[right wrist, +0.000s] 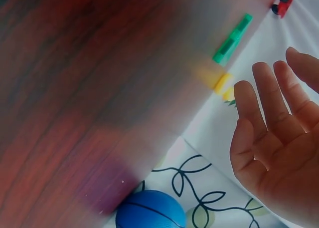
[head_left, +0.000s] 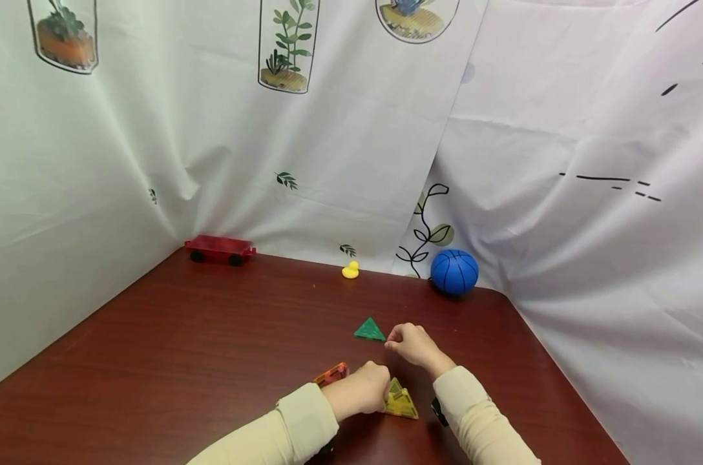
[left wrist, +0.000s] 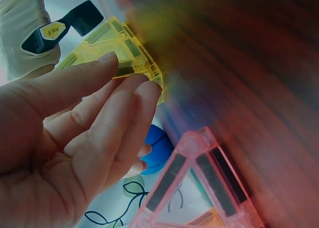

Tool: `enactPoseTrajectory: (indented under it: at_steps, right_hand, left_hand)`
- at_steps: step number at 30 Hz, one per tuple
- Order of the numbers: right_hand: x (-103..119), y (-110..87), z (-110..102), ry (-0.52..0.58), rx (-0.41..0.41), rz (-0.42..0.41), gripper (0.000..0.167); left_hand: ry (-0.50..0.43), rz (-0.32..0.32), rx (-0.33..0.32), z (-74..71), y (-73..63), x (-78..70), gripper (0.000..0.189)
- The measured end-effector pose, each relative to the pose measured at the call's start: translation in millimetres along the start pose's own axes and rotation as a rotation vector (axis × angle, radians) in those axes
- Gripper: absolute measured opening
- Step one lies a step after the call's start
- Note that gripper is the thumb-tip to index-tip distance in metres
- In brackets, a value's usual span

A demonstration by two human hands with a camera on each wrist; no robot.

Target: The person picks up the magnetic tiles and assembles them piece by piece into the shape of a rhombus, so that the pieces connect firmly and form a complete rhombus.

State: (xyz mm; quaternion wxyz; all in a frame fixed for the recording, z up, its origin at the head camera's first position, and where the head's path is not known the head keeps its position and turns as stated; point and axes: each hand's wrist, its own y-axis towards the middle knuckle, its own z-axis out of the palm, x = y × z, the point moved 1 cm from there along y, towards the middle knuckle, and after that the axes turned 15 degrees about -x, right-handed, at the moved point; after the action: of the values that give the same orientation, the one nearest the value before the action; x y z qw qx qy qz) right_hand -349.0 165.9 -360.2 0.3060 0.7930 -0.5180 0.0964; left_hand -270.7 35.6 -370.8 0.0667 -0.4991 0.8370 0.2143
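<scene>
Your left grip half bent at yellow tiles, can't tell if holding. Right grip loose, empty; green triangle ten o'clock.

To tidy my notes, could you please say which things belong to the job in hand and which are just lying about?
Likely the job, nearest the fingers:
yellow triangular pieces
orange-pink pieces
green triangle

Lying about:
red wagon
yellow duck
blue ball
</scene>
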Motion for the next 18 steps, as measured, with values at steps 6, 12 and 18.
enactPoseTrajectory:
  at_steps: [6,12,18]
  right_hand:
    - [-2.8,3.7,4.7,-0.035,0.004,0.049,0.007]
    - [-4.1,8.3,11.4,-0.092,-0.001,0.049,0.007]
    - [-3.7,11.9,15.0,-0.118,-0.004,0.045,0.005]
  left_hand:
    - [-0.008,0.005,0.003,-0.2,-1.7,-0.6,0.018]
    - [0.005,0.011,0.002,-0.1,-2.4,-1.2,0.018]
    - [0.021,0.012,-0.004,-1.4,-2.7,-1.8,0.019]
